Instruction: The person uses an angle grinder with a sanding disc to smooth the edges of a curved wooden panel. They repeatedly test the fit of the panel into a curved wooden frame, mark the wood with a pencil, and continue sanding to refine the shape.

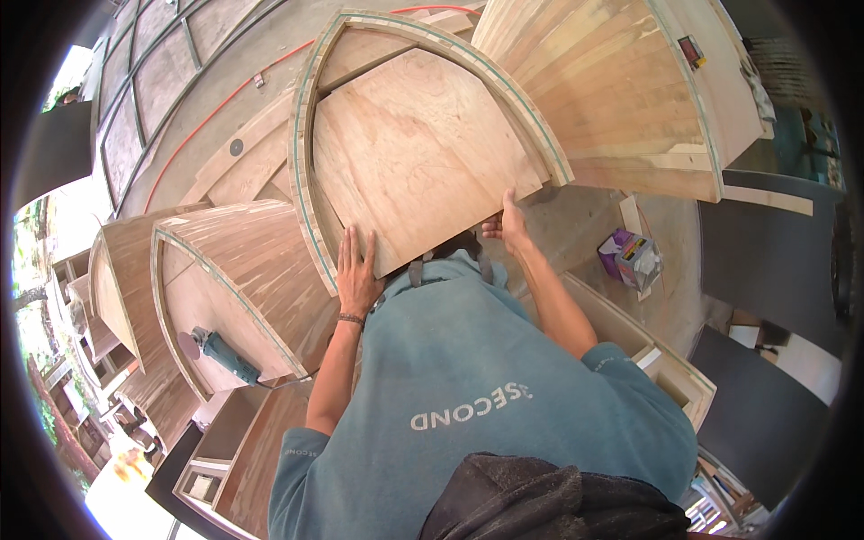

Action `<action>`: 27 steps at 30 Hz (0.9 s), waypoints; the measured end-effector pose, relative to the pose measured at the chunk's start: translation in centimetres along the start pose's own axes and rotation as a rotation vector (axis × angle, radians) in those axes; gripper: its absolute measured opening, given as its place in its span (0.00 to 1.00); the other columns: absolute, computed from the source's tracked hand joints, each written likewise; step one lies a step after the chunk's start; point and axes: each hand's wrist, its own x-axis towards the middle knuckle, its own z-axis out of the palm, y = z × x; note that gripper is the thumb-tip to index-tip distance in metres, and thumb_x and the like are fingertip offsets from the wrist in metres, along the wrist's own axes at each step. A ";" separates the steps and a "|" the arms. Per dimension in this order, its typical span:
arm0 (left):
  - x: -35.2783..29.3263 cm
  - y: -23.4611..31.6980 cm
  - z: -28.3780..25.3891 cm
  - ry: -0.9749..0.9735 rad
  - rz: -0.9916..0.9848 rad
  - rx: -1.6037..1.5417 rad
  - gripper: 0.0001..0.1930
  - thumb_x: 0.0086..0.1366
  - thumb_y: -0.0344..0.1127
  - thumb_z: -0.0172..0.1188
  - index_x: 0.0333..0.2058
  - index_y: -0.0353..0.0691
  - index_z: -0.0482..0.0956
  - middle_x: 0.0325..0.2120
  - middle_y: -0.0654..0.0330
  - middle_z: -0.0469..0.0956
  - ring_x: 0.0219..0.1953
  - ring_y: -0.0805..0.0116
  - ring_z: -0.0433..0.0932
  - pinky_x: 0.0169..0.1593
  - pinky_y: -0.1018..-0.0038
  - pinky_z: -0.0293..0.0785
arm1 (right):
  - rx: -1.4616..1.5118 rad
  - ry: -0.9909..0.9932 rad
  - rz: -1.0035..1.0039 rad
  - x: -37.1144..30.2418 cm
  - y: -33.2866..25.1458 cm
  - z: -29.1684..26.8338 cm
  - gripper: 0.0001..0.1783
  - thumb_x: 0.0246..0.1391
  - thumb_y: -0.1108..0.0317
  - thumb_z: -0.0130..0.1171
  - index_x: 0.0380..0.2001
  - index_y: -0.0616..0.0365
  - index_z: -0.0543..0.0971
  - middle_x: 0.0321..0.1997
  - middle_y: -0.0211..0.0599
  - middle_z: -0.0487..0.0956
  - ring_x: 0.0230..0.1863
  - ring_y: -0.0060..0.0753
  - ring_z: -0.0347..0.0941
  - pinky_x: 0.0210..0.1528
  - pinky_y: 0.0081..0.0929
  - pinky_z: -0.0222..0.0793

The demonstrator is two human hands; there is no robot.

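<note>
In front of me a pale plywood panel (418, 153) with angled far corners lies inside a pointed-arch wooden frame (304, 171). A thin green line runs along the frame's edge. Flat on the panel's left near corner rests my left hand (358, 274), fingers stretched out, a dark bracelet at the wrist. My right hand (508, 225) grips the near right edge of the panel, thumb on top and fingers curled underneath. Gaps show between panel and frame along the left and right sides.
A blue-green angle grinder (225, 355) lies on another arched wooden piece (202, 306) at left. A large curved wooden shell (594, 90) stands at far right. On the floor at right sits a purple and grey box (630, 258). An orange hose (211, 112) crosses the floor beyond.
</note>
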 end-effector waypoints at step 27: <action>-2.3 -1.1 1.6 0.109 0.043 -0.048 0.55 0.42 0.33 0.78 0.71 0.41 0.62 0.73 0.43 0.56 0.76 0.45 0.55 0.76 0.55 0.57 | -0.102 -0.213 0.086 -1.3 -0.2 -1.3 0.39 0.71 0.30 0.32 0.47 0.55 0.77 0.29 0.33 0.81 0.26 0.23 0.75 0.29 0.28 0.77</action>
